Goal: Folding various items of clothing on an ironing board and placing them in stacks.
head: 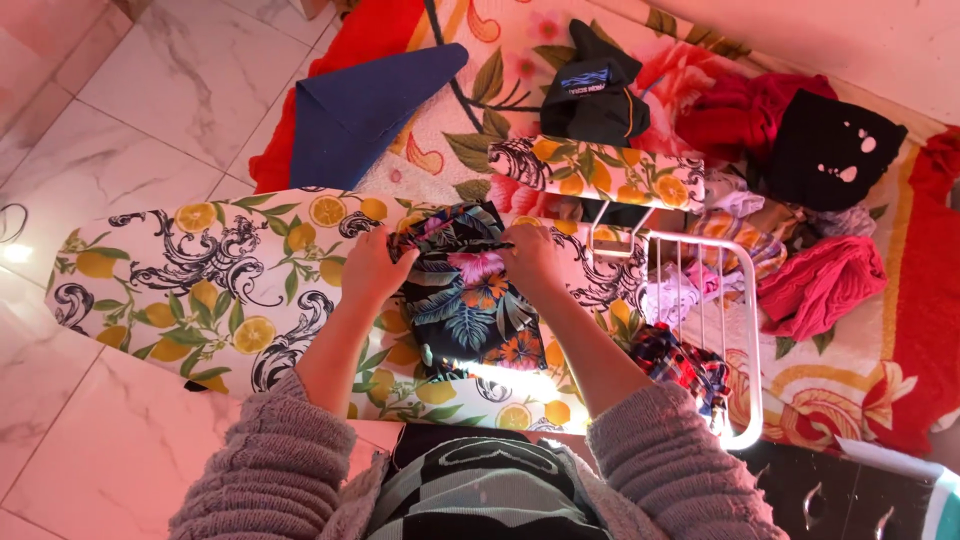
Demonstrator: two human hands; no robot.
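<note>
The floor (150, 90) is pale marble tile, and a floral blanket (470, 80) covers the ground beyond the board, strewn with clothes: a blue cloth (360, 110), a black cap (595, 90), red garments (820, 285). An ironing board (190, 290) with a lemon-print cover stretches left to right across the view, its narrow nose at the left and a white wire rack (715, 330) at its right end.

On the middle of the board lies a dark floral garment (470, 300), folded to a compact block. Its long axis runs across the board, from the far edge toward the person, with the bunched end pointing away.

The left hand (372, 268) grasps the garment's far left corner, fingers closed on the cloth. The right hand (530, 258) pinches the far right corner the same way.

The near end hangs close to the board's edge; a pull toward the person could, I judge, slide the garment off. Uneven tugging by the two hands could skew the fold.
</note>
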